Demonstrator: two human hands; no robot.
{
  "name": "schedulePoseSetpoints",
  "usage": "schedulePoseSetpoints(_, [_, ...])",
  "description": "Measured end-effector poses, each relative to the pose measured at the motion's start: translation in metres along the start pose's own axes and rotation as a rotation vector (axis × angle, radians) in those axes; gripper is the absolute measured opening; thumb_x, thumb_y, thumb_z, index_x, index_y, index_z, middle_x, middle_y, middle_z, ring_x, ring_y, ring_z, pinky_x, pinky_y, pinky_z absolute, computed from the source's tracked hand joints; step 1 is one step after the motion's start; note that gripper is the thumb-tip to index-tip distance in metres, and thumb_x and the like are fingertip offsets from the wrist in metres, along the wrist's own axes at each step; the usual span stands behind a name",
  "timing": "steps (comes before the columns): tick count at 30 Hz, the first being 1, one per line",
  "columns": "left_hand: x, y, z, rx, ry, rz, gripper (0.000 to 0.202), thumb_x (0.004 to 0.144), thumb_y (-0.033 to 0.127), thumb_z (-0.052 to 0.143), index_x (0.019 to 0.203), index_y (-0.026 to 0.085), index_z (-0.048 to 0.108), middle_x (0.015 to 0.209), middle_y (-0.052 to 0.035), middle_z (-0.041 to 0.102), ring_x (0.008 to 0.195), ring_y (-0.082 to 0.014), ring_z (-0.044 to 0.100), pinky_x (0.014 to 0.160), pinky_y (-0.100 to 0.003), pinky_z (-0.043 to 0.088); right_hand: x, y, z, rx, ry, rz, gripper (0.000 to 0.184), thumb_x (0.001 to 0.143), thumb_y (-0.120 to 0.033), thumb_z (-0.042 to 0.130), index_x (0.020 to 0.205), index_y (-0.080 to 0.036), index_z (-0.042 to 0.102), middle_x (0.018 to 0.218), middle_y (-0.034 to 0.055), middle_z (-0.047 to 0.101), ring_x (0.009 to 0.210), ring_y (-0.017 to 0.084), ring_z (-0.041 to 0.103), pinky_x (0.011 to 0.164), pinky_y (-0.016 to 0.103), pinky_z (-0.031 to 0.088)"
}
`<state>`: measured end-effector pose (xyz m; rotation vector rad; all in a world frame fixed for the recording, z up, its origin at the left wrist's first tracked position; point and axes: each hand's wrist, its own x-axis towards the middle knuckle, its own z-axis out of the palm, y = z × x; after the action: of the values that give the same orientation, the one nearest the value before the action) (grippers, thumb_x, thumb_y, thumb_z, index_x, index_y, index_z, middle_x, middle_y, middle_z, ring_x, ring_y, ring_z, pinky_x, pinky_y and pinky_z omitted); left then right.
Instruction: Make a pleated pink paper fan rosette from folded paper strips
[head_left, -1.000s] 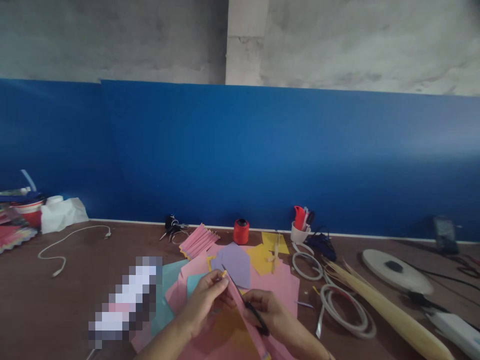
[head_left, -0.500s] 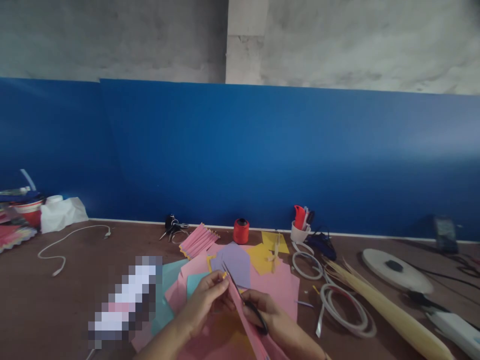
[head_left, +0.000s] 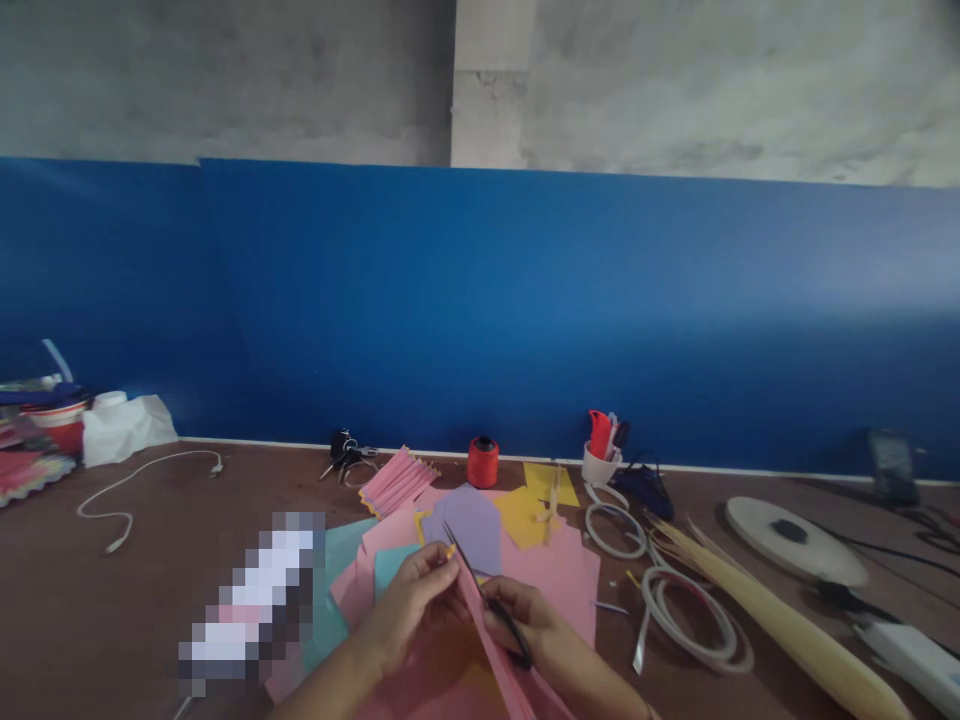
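My left hand (head_left: 420,590) pinches the far end of a folded pink paper strip (head_left: 487,640), which has a yellow edge at its tip. In my right hand (head_left: 532,620) is a pair of black-handled scissors (head_left: 511,632), its blades pointing away from me along the strip's right side, close to my left fingertips. Whether the blades touch the paper I cannot tell. Beneath both hands spread overlapping sheets of pink paper (head_left: 574,575), a purple sheet (head_left: 469,515), a teal sheet (head_left: 337,575) and a yellow piece (head_left: 521,518).
A pleated pink paper piece (head_left: 397,482), a red thread spool (head_left: 483,463) and keys (head_left: 345,458) lie along the back. Right of the sheets are a white cup of tools (head_left: 600,464), coiled clear tubing (head_left: 694,635), a straw-coloured fibre bundle (head_left: 795,625) and a round white disc (head_left: 795,542).
The scissor handles in my right hand have shifted very slightly. My left hand keeps its pinch, and the things on the table stay put.
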<state>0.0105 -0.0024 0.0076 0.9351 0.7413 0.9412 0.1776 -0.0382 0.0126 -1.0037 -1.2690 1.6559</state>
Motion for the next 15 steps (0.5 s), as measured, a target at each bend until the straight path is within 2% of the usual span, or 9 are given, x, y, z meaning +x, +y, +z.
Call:
schedulePoseSetpoints(9, [0.0005,-0.0007,-0.0017,-0.002,-0.006,-0.001,0.029,0.072,0.039,0.071,0.073,0.016,0.054,0.058,0.0015,0.063,0.049,-0.0076,0.057,0.046,-0.016,0.034,-0.0002,-0.0017,0.0032,-0.007,-0.029,0.017,0.044,0.062,-0.052,0.076,0.078,-0.014,0.061,0.061,-0.0057,0.042,0.055,0.006,0.031,0.05,0.017,0.027])
schedulePoseSetpoints(15, [-0.0021,0.0024,0.0061,-0.094,-0.037,-0.016,0.032,0.067,0.038,0.076,0.066,0.016,0.052,0.054,0.0027,0.06,0.047,-0.0077,0.055,0.048,-0.017,0.038,-0.0016,-0.0015,0.0077,0.066,-0.054,-0.062,0.042,0.065,-0.052,0.074,0.082,-0.015,0.063,0.068,-0.0021,0.052,0.066,0.011,0.046,0.07,0.024,0.04])
